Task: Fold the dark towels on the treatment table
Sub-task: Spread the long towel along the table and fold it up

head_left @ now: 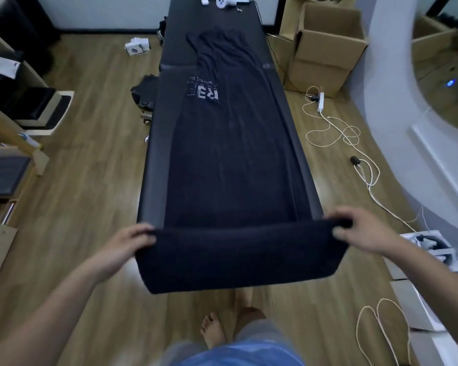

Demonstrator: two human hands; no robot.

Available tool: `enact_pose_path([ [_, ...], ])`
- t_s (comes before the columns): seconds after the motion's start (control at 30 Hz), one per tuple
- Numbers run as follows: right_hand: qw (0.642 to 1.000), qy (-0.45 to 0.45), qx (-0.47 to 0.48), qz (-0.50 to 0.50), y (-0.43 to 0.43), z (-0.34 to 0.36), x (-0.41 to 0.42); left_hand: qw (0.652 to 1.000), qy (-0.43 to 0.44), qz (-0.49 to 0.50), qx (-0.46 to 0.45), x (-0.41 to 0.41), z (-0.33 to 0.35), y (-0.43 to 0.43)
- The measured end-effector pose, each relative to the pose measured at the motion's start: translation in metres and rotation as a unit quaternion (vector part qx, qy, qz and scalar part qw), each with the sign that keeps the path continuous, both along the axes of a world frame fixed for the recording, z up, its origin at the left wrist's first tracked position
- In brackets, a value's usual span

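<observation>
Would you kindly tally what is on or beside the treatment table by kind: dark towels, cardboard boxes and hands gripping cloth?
Dark towels: 1, the dark towel
Cardboard boxes: 1, the cardboard box
Hands gripping cloth: 2, left hand, right hand
Total: 4

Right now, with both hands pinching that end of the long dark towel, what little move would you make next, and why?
Probably carry the held end forward over the table toward the printed logo. The left hand and right hand each grip a corner of the dark towel, whose near end hangs off the treatment table while the rest lies stretched out lengthwise, so halving it seems the natural first fold.
</observation>
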State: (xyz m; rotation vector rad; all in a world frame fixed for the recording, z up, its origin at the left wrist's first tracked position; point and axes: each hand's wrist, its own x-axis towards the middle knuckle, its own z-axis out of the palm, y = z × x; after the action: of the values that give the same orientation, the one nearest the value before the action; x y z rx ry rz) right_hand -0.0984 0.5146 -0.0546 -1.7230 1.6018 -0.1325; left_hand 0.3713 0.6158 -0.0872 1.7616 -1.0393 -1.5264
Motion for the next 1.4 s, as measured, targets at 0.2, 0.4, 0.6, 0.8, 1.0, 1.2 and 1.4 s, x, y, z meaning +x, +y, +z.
enact_pose_path([
  [0.2,0.985,0.016,0.014,-0.17,-0.073,-0.079,0.026,0.962,-0.122,0.241,0.027,0.001,-0.062,-0.084],
  [0.4,0.979,0.099,0.071,-0.163,-0.026,-0.15,0.034,0.953,-0.246,0.123,0.124,-0.034,-0.12,-0.047],
  [0.6,0.963,0.15,0.111,-0.197,-0.037,-0.151,0.033,0.946,-0.281,0.126,0.097,-0.038,-0.117,-0.048],
  [0.8,0.966,0.209,-0.121,0.093,-0.074,-0.145,0.087,0.852,-0.515,-0.072,-0.057,-0.055,-0.122,-0.092],
  [1.0,0.939,0.308,-0.053,0.146,-0.127,-0.143,0.115,0.818,-0.521,-0.24,0.05,-0.07,-0.119,-0.173],
  [1.2,0.955,0.262,0.028,0.137,-0.241,-0.163,0.116,0.865,-0.473,-0.135,0.096,-0.049,-0.127,-0.276],
  [1.4,0.962,0.268,-0.017,0.041,-0.283,-0.2,0.102,0.907,-0.401,0.114,0.059,-0.027,-0.137,-0.307],
])
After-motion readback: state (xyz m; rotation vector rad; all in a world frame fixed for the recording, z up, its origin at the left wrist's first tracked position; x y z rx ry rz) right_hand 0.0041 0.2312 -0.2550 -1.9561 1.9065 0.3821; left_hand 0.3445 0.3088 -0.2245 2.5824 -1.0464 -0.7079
